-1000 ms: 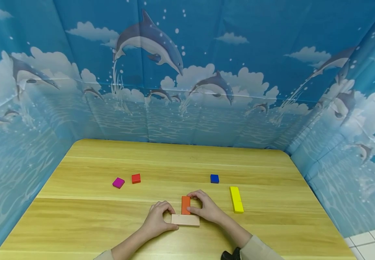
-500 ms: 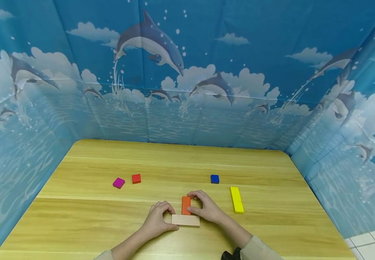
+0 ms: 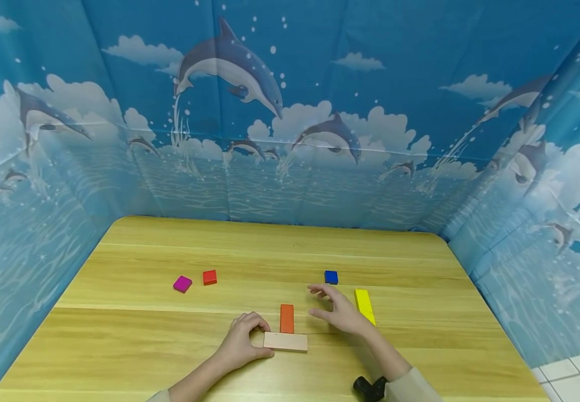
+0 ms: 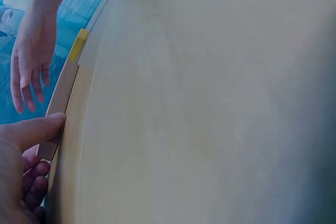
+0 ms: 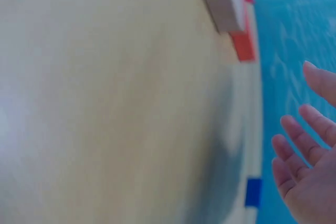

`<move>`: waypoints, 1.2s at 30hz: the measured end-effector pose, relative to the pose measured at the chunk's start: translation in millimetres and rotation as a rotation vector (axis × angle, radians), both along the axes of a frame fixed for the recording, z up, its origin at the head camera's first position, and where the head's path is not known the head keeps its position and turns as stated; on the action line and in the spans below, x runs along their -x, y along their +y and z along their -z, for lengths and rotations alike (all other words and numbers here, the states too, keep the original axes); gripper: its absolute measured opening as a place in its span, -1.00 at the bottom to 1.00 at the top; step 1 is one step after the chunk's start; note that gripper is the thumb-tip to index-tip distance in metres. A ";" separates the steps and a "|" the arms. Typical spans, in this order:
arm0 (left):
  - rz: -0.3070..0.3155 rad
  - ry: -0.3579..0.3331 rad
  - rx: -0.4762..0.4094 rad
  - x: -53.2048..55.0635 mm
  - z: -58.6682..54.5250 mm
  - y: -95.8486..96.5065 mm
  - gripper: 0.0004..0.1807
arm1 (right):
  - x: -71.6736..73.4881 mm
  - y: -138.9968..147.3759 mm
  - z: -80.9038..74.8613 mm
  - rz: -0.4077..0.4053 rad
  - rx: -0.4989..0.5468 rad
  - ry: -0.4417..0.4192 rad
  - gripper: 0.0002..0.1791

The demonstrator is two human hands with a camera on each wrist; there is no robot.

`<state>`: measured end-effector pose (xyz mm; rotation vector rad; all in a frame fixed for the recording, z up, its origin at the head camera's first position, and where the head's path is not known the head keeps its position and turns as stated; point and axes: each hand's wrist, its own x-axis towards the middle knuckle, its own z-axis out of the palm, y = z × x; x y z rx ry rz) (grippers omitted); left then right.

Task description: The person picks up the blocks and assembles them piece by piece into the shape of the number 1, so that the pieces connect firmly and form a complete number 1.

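On the table (image 3: pixel 119 346), a lengthwise block (image 3: pixel 287 318) lies behind a crosswise block (image 3: pixel 286 342); two blocks (image 3: pixel 210 277) lie left, two more (image 3: pixel 331 277) right.

1. The light wood block (image 3: pixel 290 342) is long and goes left to right. The left hand (image 3: pixel 241 341) pinches its left end.
2. The orange block (image 3: pixel 287 318) points away, just past it.
3. A small blue block (image 3: pixel 331 277) and long yellow block (image 3: pixel 365 303) sit by the right hand (image 3: pixel 341 314).

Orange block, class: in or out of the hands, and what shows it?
Out: the right hand is apart from the orange block, and the left hand grips only the pale block.
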<state>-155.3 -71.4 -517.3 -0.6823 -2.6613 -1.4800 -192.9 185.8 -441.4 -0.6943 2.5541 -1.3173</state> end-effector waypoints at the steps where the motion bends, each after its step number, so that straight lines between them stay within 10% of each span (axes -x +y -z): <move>1: 0.004 -0.001 0.000 -0.2 0.0 -0.5 -0.61 | 2.4 5.5 2.3 0.010 -0.007 0.018 -0.46; 20: 0.050 0.013 -0.010 1.1 0.4 -6.7 -0.63 | 15.5 98.9 24.6 0.238 0.055 0.013 -0.35; 36: 0.043 0.002 -0.015 0.5 0.2 -5.8 -0.63 | 9.3 134.9 47.2 0.154 0.154 -0.026 -0.26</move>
